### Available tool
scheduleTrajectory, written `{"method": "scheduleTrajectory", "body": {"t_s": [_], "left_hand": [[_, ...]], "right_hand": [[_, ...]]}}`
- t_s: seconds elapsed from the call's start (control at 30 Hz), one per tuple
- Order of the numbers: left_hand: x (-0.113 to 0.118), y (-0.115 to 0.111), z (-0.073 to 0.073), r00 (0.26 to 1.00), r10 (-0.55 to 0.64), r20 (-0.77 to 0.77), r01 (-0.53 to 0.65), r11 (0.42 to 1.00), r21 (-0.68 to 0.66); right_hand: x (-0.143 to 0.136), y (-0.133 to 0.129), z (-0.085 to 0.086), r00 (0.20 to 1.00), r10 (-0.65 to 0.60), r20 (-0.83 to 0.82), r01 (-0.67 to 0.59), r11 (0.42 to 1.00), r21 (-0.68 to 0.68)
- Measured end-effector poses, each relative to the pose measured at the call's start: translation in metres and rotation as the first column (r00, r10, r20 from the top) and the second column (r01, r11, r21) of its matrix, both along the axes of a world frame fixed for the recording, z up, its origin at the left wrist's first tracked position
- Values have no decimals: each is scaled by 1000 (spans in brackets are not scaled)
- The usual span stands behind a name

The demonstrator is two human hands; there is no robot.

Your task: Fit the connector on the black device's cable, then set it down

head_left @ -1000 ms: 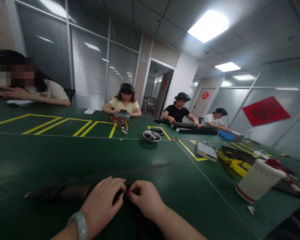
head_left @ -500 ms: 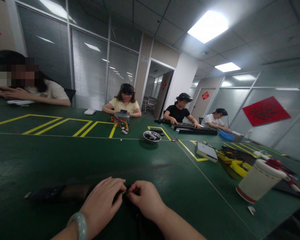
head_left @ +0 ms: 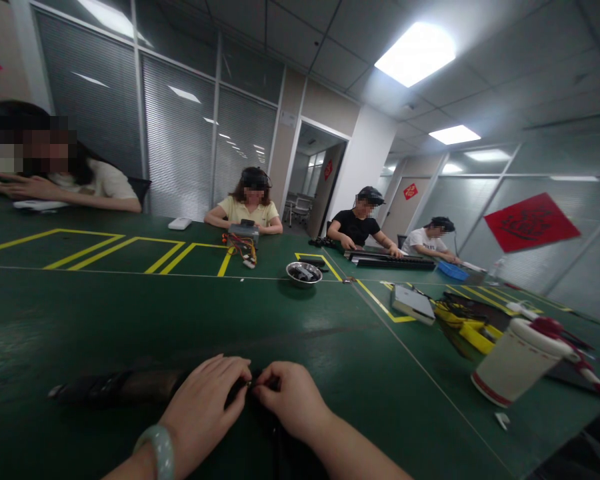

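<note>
With left fingers (head_left: 230,371) and right fingers (head_left: 276,371) nearly closed, pinching a small dark part (head_left: 253,385). Facing a metal bowl (head_left: 304,283) holding dark pieces (head_left: 303,272).

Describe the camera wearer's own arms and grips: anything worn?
The left grip is gloveless, with a smooth, rounded, pale green bangle at its wrist. The right grip is gloveless too, with nothing visible on its wrist. No sleeves show.
</note>
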State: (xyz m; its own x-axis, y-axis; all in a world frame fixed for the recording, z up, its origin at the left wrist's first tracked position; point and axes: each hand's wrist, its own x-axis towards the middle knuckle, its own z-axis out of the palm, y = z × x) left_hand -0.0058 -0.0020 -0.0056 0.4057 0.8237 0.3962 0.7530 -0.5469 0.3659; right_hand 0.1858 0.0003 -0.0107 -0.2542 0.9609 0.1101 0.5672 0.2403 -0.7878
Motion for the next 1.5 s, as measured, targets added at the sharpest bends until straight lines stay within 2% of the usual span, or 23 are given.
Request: {"method": "scheduleTrajectory", "body": {"t_s": [0.23, 0.73, 1.17, 1.5], "left_hand": [[0, 0, -2, 1000, 2, 2, -2, 999, 33], [-1, -1, -2, 1000, 2, -13, -2, 1000, 2], [0, 0, -2, 1000, 6, -3, -6, 1000, -9], [0, 0, -1, 1000, 10, -7, -10, 1000, -16]], "right_hand": [[1, -2, 3, 1000, 7, 13, -7, 1000, 19], [1, 0, 2, 1000, 14, 2, -14, 1000, 20], [1, 3, -6, 1000, 8, -1, -8, 1000, 21], [2, 0, -1, 1000, 20, 1, -20, 1000, 8]]}}
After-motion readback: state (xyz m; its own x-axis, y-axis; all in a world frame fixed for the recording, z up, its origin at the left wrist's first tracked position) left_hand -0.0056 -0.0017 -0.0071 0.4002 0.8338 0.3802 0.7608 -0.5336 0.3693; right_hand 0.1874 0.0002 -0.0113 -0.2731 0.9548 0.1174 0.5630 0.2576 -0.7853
